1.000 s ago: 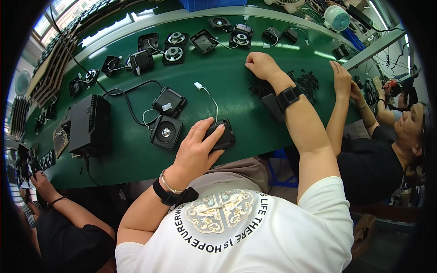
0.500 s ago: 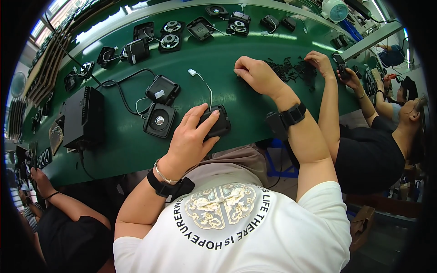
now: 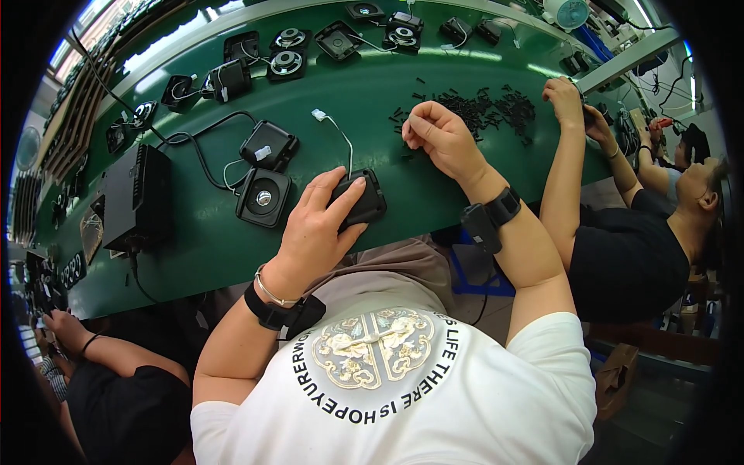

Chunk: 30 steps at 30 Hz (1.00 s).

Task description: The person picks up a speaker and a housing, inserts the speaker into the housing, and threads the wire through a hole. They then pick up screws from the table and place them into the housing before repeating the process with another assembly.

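My left hand (image 3: 316, 217) is closed over a small black speaker housing (image 3: 364, 203) at the table's near edge, its fingers and thumb along the top and side. From the housing's far side runs a pale cable ending in a white connector (image 3: 318, 115). Over the green table, by the loose black screws (image 3: 484, 110), my right hand (image 3: 440, 133) is held in a pinch. Whatever its fingertips hold, if anything, is too small to make out. To the left of my left hand lie an open speaker (image 3: 264, 198) and a black housing half (image 3: 270, 145).
A black box-shaped unit (image 3: 138, 200) with cables stands on the left. Several speakers and housing parts (image 3: 287, 63) line the far side of the table. At right, a co-worker's hands (image 3: 564, 101) work close to the screws; another person's arm (image 3: 116, 349) is at lower left.
My right hand has drawn back toward me and to the right, uncovering some screws. The co-worker's hand has left the screw pile, moving right. My left hand stays on the housing.
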{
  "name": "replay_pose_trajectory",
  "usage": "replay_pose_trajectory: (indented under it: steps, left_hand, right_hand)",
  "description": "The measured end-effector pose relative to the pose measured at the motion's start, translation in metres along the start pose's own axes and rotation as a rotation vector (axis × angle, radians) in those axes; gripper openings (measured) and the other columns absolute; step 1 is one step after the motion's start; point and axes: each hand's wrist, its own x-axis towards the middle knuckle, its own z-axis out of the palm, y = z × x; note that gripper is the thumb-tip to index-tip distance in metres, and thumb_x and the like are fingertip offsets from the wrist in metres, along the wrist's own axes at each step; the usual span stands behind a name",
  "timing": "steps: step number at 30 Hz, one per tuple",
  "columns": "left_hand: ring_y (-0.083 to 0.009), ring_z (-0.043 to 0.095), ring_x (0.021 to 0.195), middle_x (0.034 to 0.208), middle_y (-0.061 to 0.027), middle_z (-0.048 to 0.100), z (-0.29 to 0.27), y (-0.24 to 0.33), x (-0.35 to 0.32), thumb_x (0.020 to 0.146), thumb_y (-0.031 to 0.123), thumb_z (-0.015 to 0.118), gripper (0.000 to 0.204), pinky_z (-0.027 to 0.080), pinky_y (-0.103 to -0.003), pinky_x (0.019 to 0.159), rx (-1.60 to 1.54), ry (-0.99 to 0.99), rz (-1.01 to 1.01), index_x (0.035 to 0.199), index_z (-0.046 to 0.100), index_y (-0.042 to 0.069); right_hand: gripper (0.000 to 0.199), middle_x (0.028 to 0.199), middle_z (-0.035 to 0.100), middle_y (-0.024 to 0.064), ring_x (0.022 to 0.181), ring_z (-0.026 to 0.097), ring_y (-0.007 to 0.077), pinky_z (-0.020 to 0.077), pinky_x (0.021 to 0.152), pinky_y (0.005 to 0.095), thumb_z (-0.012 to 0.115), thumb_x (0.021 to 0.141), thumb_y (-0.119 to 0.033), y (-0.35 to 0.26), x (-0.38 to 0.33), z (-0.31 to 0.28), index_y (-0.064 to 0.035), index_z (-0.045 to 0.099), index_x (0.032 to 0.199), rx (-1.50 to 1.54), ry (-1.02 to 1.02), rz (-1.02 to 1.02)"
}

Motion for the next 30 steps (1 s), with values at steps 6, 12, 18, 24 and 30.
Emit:
replay_pose_trajectory:
  steps: [6,12,18,24,30]
  left_hand:
    - [-0.0404,0.054,0.116,0.133,-0.0216,0.051,0.001,-0.003,-0.003,0.069,0.008,0.08,0.062,0.048,-0.044,0.097,-0.01,0.0,-0.007,0.128,0.06,0.006]
    - [-0.0407,0.055,0.115,0.128,-0.0239,0.052,-0.001,-0.011,0.0,0.068,0.008,0.08,0.062,0.049,-0.044,0.095,-0.005,0.015,0.007,0.127,0.06,0.007]
    - [-0.0398,0.055,0.115,0.128,-0.0227,0.053,-0.002,-0.008,0.001,0.067,0.009,0.081,0.062,0.05,-0.044,0.094,0.002,0.0,-0.002,0.126,0.061,0.007]
    - [-0.0393,0.056,0.114,0.128,-0.0222,0.053,-0.002,-0.006,-0.003,0.067,0.01,0.081,0.062,0.05,-0.044,0.095,-0.003,0.0,-0.007,0.126,0.061,0.008]
    - [-0.039,0.056,0.114,0.127,-0.0215,0.055,-0.003,-0.008,-0.005,0.066,0.011,0.081,0.062,0.05,-0.044,0.095,-0.006,0.012,-0.009,0.124,0.062,0.008]
  right_hand:
    - [0.009,0.088,0.066,0.0062,0.078,0.061,0.0114,0.0506,0.074,0.0244,0.061,0.095,-0.006,-0.006,-0.012,-0.001,-0.002,0.061,0.103,0.016,0.083,-0.069]
    - [0.011,0.089,0.069,0.0063,0.083,0.066,0.0122,0.054,0.073,0.0252,0.067,0.092,-0.005,-0.001,-0.035,0.053,0.0005,0.068,0.101,-0.367,0.166,-0.073]
    - [0.007,0.087,0.07,0.006,0.083,0.066,0.0133,0.0532,0.072,0.0269,0.069,0.088,-0.005,0.01,-0.025,0.07,-0.0012,0.069,0.094,-0.609,0.136,-0.261]
    - [0.01,0.082,0.069,0.0076,0.077,0.065,0.0205,0.0512,0.073,0.0313,0.073,0.081,-0.001,0.018,-0.023,0.076,-0.0052,0.069,0.09,-0.864,0.135,-0.493]
    - [0.013,0.08,0.068,0.0068,0.077,0.064,0.0241,0.0501,0.076,0.0335,0.073,0.077,0.0,0.02,-0.023,0.075,-0.0063,0.07,0.088,-1.018,0.059,-0.682]
